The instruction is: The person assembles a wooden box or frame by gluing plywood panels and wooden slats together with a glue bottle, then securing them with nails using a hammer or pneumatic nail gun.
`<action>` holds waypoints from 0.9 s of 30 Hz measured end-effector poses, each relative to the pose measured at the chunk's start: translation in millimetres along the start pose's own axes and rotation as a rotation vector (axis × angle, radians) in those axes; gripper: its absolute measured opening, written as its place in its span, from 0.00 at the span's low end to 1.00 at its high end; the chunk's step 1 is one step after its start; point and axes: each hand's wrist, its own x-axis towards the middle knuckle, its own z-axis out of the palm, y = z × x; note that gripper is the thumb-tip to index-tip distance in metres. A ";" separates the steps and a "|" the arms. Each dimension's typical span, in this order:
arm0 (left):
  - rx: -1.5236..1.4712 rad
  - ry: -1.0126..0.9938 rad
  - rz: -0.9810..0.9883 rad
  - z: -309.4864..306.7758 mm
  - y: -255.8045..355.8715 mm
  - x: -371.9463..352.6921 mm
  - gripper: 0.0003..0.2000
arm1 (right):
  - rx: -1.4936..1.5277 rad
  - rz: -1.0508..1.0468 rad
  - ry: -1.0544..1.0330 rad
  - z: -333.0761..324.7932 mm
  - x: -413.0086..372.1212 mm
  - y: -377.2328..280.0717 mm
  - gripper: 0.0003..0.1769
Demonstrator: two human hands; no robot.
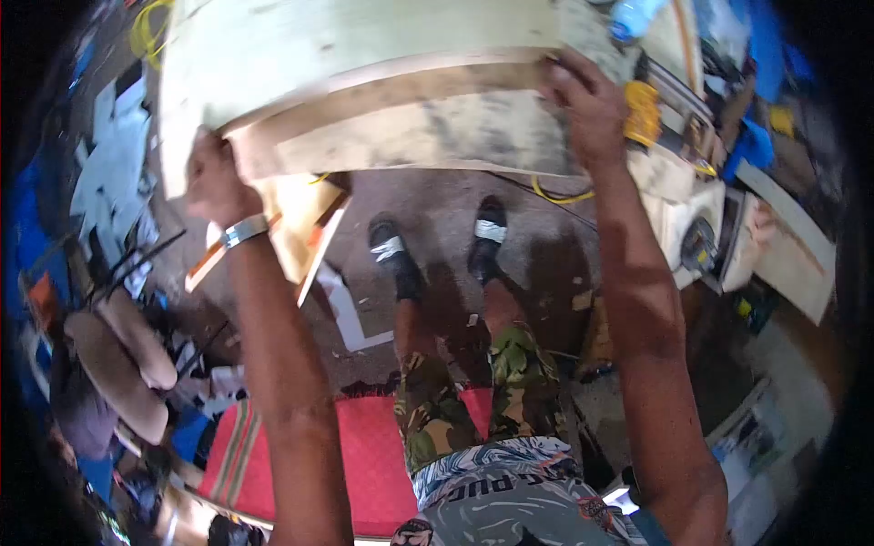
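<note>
My left hand (217,175), with a metal-banded watch (245,230) on its wrist, is closed around the left end of a long wooden strip (401,80). At the strip's other end my right hand (587,102) is closed too, with its thumb and fingers at the tip. The strip lies across the front part of a pale wooden worktop (273,36), slightly slanted, its right end farther from me. Dark smudges mark the wood just in front of it. Motion blurs the left hand and the strip's left end.
To the right stand a yellow power tool (642,114), a machine with a round dark part (699,244) and a blue-capped bottle (628,23). Wood pieces (305,227) lean below the worktop. A yellow cable (557,196) hangs underneath. At left sits another person (118,373). A red mat (364,455) lies behind my feet.
</note>
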 end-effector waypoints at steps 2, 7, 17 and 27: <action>-0.093 0.014 -0.013 0.9 3.4 -0.2 0.12 | -0.026 -0.026 -0.049 -7.2 -0.5 -3.9 0.18; -0.107 0.028 0.021 1.8 20.8 -13.1 0.15 | 0.043 0.025 -0.137 -18.8 9.5 -1.8 0.18; -0.049 -0.105 0.057 -7.6 19.2 -6.4 0.16 | -0.233 -0.245 -0.136 -23.1 4.7 9.4 0.20; -0.120 0.037 -0.054 6.5 27.0 -17.4 0.11 | -0.287 -0.111 0.109 -0.6 20.7 -13.5 0.13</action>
